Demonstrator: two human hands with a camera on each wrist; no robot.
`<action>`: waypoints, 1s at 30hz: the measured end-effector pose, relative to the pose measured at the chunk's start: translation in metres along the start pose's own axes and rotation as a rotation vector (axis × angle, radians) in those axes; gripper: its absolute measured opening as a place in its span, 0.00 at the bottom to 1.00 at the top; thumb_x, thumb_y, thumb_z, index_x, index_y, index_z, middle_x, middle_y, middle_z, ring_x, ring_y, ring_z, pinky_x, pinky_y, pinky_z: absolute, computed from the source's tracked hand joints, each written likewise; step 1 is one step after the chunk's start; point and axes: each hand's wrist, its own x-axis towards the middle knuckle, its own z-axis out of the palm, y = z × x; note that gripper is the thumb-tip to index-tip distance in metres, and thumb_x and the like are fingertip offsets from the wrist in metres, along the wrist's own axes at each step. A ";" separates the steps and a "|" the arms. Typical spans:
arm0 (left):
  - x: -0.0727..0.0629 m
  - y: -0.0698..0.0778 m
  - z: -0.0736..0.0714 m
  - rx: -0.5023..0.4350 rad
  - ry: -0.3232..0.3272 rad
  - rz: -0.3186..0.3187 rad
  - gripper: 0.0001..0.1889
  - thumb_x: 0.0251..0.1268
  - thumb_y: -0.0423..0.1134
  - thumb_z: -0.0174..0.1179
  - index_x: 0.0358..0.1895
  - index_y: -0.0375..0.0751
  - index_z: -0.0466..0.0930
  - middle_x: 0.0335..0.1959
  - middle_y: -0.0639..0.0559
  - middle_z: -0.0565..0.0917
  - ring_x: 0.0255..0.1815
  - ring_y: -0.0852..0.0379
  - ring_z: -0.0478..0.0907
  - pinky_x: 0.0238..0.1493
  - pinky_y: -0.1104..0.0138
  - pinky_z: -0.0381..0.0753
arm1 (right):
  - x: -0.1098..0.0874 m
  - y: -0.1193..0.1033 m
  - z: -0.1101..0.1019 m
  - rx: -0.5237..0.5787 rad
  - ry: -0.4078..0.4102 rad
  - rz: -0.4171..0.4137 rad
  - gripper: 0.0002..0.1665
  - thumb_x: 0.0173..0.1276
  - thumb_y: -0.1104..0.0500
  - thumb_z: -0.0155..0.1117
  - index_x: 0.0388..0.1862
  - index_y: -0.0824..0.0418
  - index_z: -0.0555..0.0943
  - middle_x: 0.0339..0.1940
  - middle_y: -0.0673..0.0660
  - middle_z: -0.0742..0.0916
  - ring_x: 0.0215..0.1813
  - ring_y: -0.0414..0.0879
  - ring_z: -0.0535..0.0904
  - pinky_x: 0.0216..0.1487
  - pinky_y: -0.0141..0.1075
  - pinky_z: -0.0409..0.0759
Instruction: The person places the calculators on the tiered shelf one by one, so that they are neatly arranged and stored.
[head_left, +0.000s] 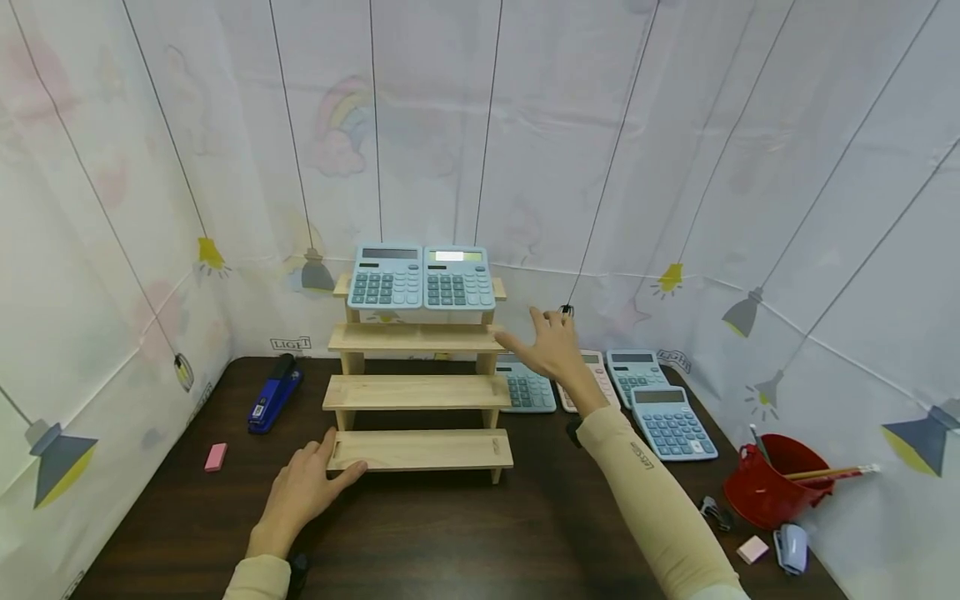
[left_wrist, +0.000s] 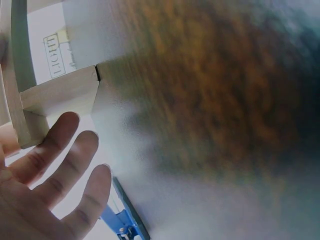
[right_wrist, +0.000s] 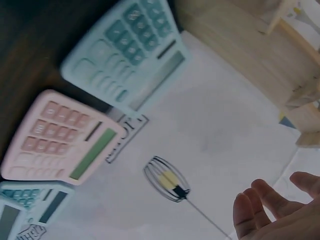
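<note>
A stepped wooden rack [head_left: 420, 450] stands on the dark table. My left hand [head_left: 296, 496] is at the left end of its lowest step, thumb along the front edge and index finger at the side. The left wrist view shows the other fingers [left_wrist: 85, 175] extended beside the rack's end. Two blue calculators, one on the left [head_left: 386, 277] and one on the right [head_left: 457, 279], lean side by side on the top step. My right hand [head_left: 553, 350] is raised right of the rack, fingers spread and holding nothing, above several calculators on the table, one of them pink [right_wrist: 60, 137].
A blue stapler [head_left: 275, 396] and a pink eraser [head_left: 216, 457] lie on the left. At the right stands a red bucket [head_left: 772, 483] with pencils, near a pale eraser [head_left: 752, 549] and a small stapler [head_left: 791, 548]. A printed curtain [head_left: 562, 167] hangs behind the table.
</note>
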 end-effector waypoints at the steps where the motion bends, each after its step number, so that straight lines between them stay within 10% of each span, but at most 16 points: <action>1: 0.000 0.000 0.000 -0.001 0.001 0.000 0.54 0.61 0.77 0.52 0.77 0.35 0.60 0.56 0.34 0.80 0.52 0.38 0.79 0.49 0.43 0.80 | -0.004 0.004 0.002 -0.006 -0.003 0.001 0.60 0.64 0.19 0.48 0.82 0.57 0.55 0.78 0.71 0.64 0.78 0.74 0.53 0.74 0.70 0.56; 30: 0.001 0.000 0.000 -0.011 -0.027 -0.009 0.56 0.60 0.79 0.49 0.78 0.35 0.58 0.60 0.32 0.78 0.56 0.35 0.78 0.53 0.39 0.77 | -0.086 0.184 0.010 -0.097 -0.184 0.402 0.68 0.63 0.17 0.44 0.81 0.69 0.48 0.75 0.85 0.52 0.73 0.88 0.46 0.65 0.80 0.57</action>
